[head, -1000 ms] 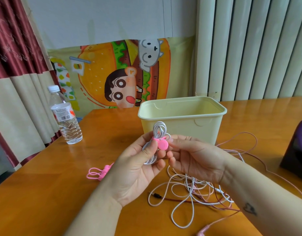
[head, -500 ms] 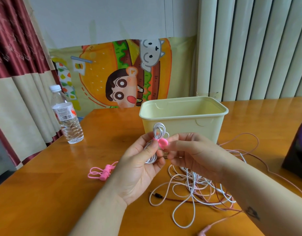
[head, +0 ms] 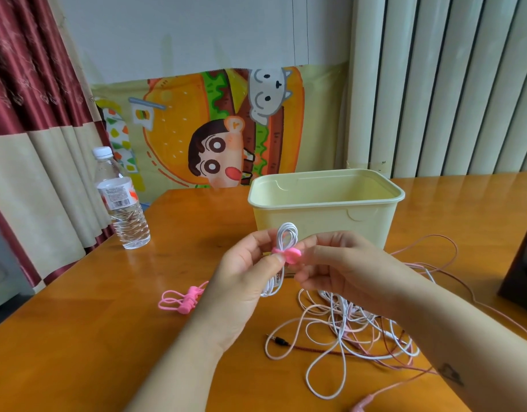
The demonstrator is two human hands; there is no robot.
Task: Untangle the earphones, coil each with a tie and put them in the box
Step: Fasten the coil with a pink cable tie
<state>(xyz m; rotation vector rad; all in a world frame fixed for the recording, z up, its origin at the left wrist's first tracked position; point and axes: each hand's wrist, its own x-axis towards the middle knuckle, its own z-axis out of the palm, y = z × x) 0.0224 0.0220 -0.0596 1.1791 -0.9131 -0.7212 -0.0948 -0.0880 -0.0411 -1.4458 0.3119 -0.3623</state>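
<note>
**One coil in two hands**

Holds a white earphone coil point(head: 287, 237) upright in the air, just in front of the box point(head: 324, 221), above the bench point(head: 77, 337). Grips the coil's lower loops with the left hand point(head: 245, 282), fingers curled round them, thumb pressing on the pink tie point(head: 287, 254) wrapped round the coil's middle. Pinches the tie's round end with the right hand point(head: 341, 270), thumb and forefinger closed on it, other fingers curled under.

Below the right hand, on the bench: a tangle point(head: 345, 325) of white, pink and dark red cords, one black plug point(head: 279, 341) poking out toward the left. Left of the left hand, flat on the bench: spare ties point(head: 182, 299), pink, bunched together. Further left, near the bench's edge: a water bottle point(head: 122, 203), upright, capped. At the far right edge: a dark object point(head: 521, 263), cut off.
</note>
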